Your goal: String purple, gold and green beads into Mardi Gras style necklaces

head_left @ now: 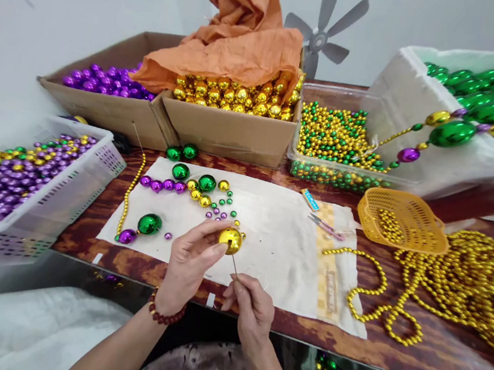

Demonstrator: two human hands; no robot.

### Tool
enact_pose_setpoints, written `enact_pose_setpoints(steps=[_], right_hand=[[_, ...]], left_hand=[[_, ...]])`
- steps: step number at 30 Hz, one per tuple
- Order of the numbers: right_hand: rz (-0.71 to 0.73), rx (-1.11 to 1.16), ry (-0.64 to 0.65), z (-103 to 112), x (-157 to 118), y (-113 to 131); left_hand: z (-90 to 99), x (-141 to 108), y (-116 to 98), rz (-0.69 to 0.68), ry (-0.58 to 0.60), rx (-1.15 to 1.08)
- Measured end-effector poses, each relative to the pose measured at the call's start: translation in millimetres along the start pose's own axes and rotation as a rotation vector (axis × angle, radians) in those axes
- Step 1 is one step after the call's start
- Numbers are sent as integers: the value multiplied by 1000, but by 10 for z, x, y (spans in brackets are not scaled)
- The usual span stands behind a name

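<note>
My left hand (189,262), with a dark red bead bracelet at the wrist, pinches a large shiny gold ball (229,240) over the white cloth (275,243). My right hand (251,307) is closed on a thin needle (234,265), whose upper end meets the underside of the ball. Small green and purple beads (223,215) lie just beyond the ball. Farther left are a row of purple balls (168,185) and loose green balls (206,183). At the cloth's left, a gold bead string (127,199) leads to a purple ball (127,236) and a green ball (149,224).
Cardboard boxes (231,131) of purple and gold balls stand behind. A white basket (94,171) is at left. Small scissors (327,226), a yellow basket (422,235) and heaped gold bead strings (470,287) lie right. A clear bin (344,172) and foam box (397,77) stand back right.
</note>
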State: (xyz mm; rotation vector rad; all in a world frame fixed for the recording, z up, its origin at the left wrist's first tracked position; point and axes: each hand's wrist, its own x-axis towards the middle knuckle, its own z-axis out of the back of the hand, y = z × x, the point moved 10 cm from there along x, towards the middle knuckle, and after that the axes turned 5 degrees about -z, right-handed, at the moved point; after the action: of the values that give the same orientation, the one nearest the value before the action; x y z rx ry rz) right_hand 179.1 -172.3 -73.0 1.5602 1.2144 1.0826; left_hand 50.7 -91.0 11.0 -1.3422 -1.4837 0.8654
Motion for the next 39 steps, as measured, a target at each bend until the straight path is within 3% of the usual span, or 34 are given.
enact_pose_setpoints(steps=[6, 10, 12, 15, 17, 21, 23, 25, 29, 33, 37, 39], right_hand=[[-8, -6, -25, -14, 170, 119], [-113, -38, 38, -16, 250, 82], [-210, -26, 21, 97, 245, -26], [-353, -2, -110, 417, 190, -220], [-416, 8, -182, 600, 143, -317], [-469, 27, -218, 713, 91, -421], [-481, 42, -219, 692, 80, -460], [-480, 54, -231, 676, 77, -490], [-480, 58, -241, 669, 77, -523], [-491, 72, -244, 674, 54, -531], [-483, 88, -257, 698, 38, -534], [-437, 124, -307, 770, 39, -504]], left_hand=[[-84, -27, 78, -2, 67, 30], [-81, -36, 206, 44, 49, 99], [-92, -75, 308, 94, 83, 169], [-121, -145, 518, 191, 262, 363], [-8, -100, 621, 189, 336, 557], [439, 291, 563, -66, 207, 1013], [519, 462, 585, -155, 201, 1208], [445, 574, 662, -207, 267, 1342], [55, 681, 840, -283, 468, 1456], [-172, 806, 1034, -238, 624, 1489], [-195, 892, 1081, -221, 652, 1474], [-176, 900, 1007, -221, 594, 1420]])
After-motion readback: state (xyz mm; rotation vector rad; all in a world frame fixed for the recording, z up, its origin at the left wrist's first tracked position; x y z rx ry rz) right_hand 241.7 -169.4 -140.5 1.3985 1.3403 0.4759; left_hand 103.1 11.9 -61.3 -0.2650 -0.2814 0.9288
